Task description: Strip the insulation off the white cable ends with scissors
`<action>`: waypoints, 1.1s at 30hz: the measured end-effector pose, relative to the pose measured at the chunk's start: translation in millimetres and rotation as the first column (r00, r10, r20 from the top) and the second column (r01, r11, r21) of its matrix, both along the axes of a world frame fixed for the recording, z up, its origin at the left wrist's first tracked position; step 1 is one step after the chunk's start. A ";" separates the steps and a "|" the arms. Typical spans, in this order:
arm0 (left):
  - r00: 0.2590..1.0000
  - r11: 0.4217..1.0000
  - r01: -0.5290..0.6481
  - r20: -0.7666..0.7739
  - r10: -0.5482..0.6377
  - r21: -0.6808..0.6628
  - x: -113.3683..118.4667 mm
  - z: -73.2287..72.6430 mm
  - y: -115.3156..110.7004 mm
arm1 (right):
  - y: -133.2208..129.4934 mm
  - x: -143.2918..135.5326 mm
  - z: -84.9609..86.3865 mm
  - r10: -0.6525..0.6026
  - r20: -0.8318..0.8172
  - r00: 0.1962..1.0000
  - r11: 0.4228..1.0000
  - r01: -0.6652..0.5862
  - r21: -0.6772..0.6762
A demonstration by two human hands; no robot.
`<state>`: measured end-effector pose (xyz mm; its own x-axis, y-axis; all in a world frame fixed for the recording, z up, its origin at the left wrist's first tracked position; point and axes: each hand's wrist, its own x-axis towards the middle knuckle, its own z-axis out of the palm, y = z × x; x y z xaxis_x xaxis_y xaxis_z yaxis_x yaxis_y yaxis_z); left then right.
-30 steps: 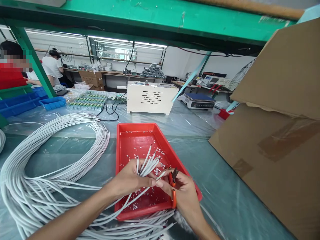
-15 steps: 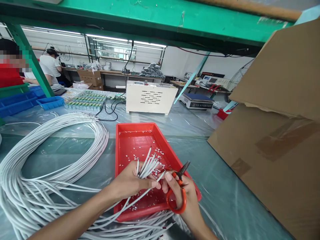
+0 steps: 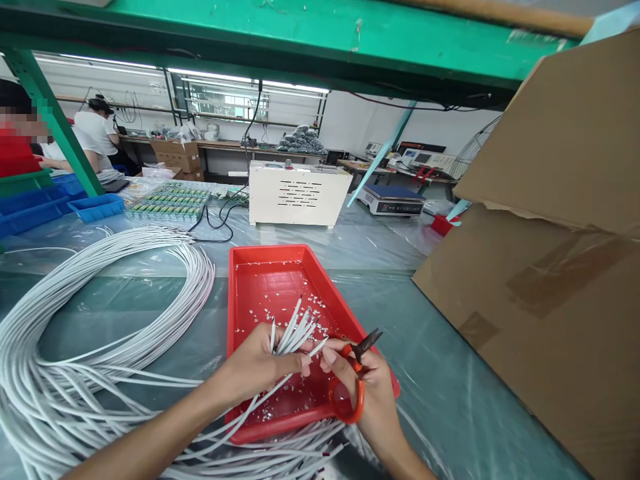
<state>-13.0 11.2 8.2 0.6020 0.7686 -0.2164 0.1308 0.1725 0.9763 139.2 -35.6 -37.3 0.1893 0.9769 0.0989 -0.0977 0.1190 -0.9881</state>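
Over a red tray (image 3: pixel 265 252) strewn with small white scraps, my left hand (image 3: pixel 270 363) is closed around a bunch of white cables (image 3: pixel 295 333), whose ends fan upward. One cable end sticks out to the right between the thumb and fingers. My right hand (image 3: pixel 363 377) holds orange-handled scissors (image 3: pixel 354 403), with the dark blades pointing up and right. The right thumb and fingertips are close to the single cable end; contact is unclear. A large coil of white cables (image 3: pixel 115 250) lies at the left, and more cables run under my left arm.
A cream metal box (image 3: pixel 300 197) stands behind the tray. Large cardboard (image 3: pixel 550 333) rises at the right. Blue bins (image 3: pixel 97 207) and green circuit boards (image 3: pixel 170 200) are at the back left. A green beam (image 3: pixel 300 27) crosses overhead. People sit in the left background.
The right thumb and fingertips have shifted slightly left, and the scissors have tilted a little. The whole view has moved slightly.
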 end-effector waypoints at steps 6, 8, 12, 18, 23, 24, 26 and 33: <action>0.999 0.994 -0.051 0.017 0.050 0.094 0.1 -6.6 -0.3 | 0.7 1.4 -0.1 -0.015 0.007 1.000 1.000 0.015 0.004; 0.995 0.988 -0.084 0.057 0.077 0.132 0.9 -9.2 -1.0 | 0.6 2.3 -2.0 -0.051 0.010 0.999 0.999 0.051 -0.001; 0.990 0.972 -0.135 0.057 0.127 0.193 2.3 -12.8 -3.2 | 0.4 3.2 -5.7 -0.076 0.002 0.997 0.997 0.076 0.000; 0.982 0.952 -0.182 0.001 0.187 0.245 5.5 -13.2 -7.4 | 1.3 2.7 -6.0 -0.133 0.024 0.991 0.991 0.133 0.008; 0.973 0.934 -0.214 -0.020 0.229 0.286 7.3 -13.8 -10.6 | 0.9 2.3 -5.2 -0.136 0.044 0.990 0.990 0.134 0.037; 0.974 0.933 -0.211 -0.018 0.226 0.292 7.7 -13.4 -11.5 | 0.6 2.3 -5.1 -0.141 0.052 0.989 0.989 0.139 0.043; 0.975 0.931 -0.209 -0.003 0.220 0.299 8.7 -11.9 -13.2 | 0.1 2.3 -5.2 -0.163 0.074 0.984 0.986 0.159 0.059; 0.980 0.928 -0.190 0.009 0.198 0.319 10.8 -7.9 -14.9 | 1.0 1.0 -3.1 -0.176 0.101 0.979 0.983 0.170 0.067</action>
